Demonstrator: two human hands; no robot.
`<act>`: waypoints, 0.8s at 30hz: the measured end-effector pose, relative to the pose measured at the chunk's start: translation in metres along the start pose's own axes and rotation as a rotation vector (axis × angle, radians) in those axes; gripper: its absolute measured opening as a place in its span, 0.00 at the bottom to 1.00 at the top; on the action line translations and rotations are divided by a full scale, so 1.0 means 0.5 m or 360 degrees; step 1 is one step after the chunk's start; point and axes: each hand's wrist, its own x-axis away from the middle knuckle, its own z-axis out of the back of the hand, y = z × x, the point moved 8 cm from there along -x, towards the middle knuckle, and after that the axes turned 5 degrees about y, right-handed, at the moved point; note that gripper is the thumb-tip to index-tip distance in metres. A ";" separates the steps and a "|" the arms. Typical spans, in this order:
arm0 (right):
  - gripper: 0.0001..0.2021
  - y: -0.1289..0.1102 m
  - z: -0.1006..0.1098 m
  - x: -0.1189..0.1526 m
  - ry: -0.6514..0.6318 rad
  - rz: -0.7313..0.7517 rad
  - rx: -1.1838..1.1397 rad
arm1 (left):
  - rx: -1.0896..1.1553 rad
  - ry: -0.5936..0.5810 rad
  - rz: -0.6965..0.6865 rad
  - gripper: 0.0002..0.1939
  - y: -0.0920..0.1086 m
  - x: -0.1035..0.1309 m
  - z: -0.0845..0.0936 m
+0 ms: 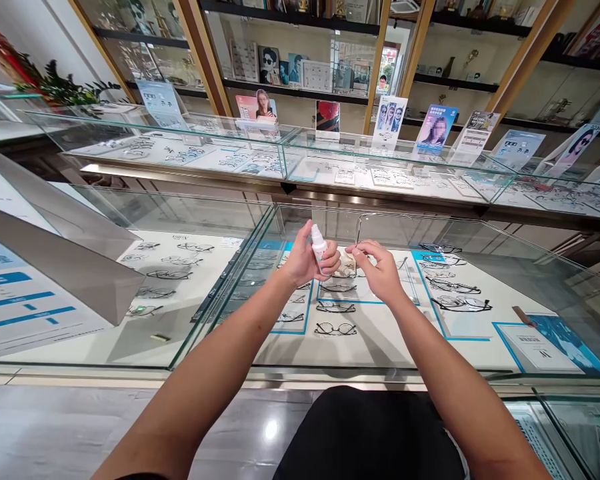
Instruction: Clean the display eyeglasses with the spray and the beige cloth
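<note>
A small white spray bottle is wrapped in the fingers of my left hand, upright with its nozzle tilted slightly left. Just to its right, the fingertips of my right hand pinch what looks like a thin-rimmed pair of eyeglasses. Its outline is faint against the glass, and part is hidden by the fingers. Both hands are above a glass display case. Under them lie several pairs of glasses, among them a round-lensed pair and a dark-rimmed pair.
Large folded display cards stand on the left over the counter. Behind, a second glass showcase holds more frames, with upright leaflets on top. Inside the near case at right lie dark frames and a blue-edged card.
</note>
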 end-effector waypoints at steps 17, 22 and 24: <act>0.14 0.011 -0.048 0.016 -0.0516 -0.0462 -0.0649 | -0.1046 0.0480 -0.0594 0.31 0.035 0.004 0.017; 0.12 0.028 -0.033 0.008 -0.0400 -0.0462 -0.0690 | -0.1025 0.0450 -0.0594 0.31 0.036 0.008 0.009; 0.12 0.040 -0.019 0.002 -0.0269 -0.0494 -0.0736 | -0.1116 0.0425 -0.0589 0.30 0.033 0.009 0.006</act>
